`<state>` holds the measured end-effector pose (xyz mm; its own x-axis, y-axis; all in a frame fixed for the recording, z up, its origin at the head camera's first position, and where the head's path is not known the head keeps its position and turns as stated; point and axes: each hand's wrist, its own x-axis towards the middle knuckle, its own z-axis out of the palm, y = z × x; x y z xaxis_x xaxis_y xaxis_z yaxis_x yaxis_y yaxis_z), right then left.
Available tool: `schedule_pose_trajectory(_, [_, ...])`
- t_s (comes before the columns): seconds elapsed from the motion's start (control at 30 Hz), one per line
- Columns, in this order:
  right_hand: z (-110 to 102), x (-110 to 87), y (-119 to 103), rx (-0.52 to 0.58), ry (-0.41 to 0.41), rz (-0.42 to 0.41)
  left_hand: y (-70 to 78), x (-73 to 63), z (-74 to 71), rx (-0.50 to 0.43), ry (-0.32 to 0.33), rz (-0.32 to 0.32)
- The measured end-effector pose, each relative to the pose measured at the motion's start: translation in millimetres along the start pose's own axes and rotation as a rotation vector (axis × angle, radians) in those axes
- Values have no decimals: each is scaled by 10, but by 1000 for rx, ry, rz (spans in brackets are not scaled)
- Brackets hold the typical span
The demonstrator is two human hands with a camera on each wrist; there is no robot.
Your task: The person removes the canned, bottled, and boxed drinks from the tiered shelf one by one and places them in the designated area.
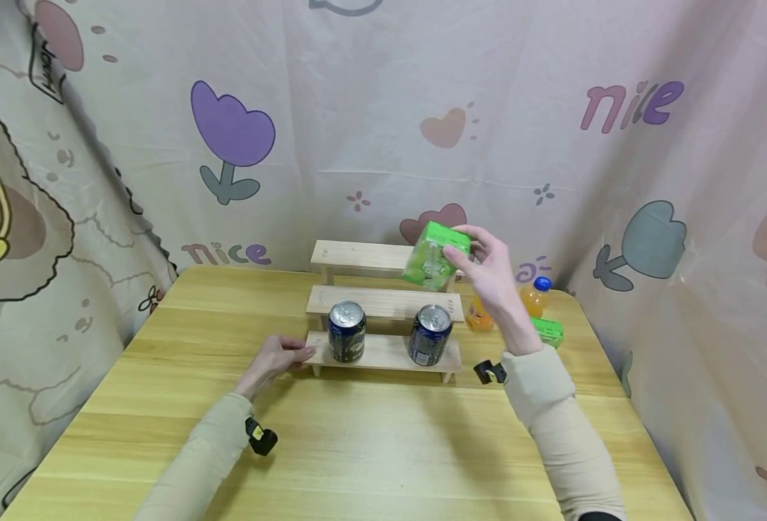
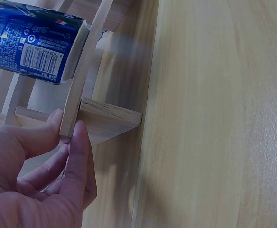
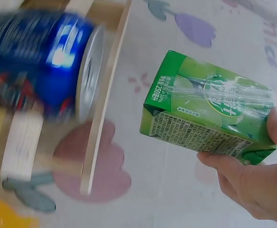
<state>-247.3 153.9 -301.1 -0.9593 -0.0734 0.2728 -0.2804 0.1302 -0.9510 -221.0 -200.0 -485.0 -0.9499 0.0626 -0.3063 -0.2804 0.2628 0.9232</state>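
Observation:
A small three-tier wooden shelf stands on the table, with two dark blue drink cans, one left and one right, upright on its lowest tier. My left hand pinches the left end of that tier, thumb on top and fingers underneath, as the left wrist view shows. My right hand holds a green juice carton by one end, tilted, in front of the top tier's right part. In the right wrist view the carton is apart from the shelf, its printed side and straw facing the camera.
Right of the shelf are an orange drink bottle with a blue cap, another orange bottle and a second green carton, partly behind my right forearm. A printed curtain hangs behind the wooden table.

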Motion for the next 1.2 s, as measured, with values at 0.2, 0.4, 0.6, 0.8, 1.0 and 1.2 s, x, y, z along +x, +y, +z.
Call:
schedule_pose_trajectory(0.2, [-374,-99,59,-6,52,-5,-20,8,4,-7,-3,13])
schedule_pose_trajectory(0.4, [-721,-161,186,-90,47,-28,-17,9,7,-6,-4,14])
schedule_pose_trajectory(0.6, [-952,-194,413,-203,-10,36,-5,-10,9,1,9,17])
schedule_pose_trajectory(0.8, [-1101,-209,727,-316,-81,132,-8,-13,17,-10,7,18])
schedule_pose_trajectory(1.0, [-1156,-215,981,-338,-124,167,-24,-13,24,-8,9,24])
schedule_pose_trajectory(1.2, [-1134,-216,1145,-350,-159,167,-19,-14,16,-2,12,29])
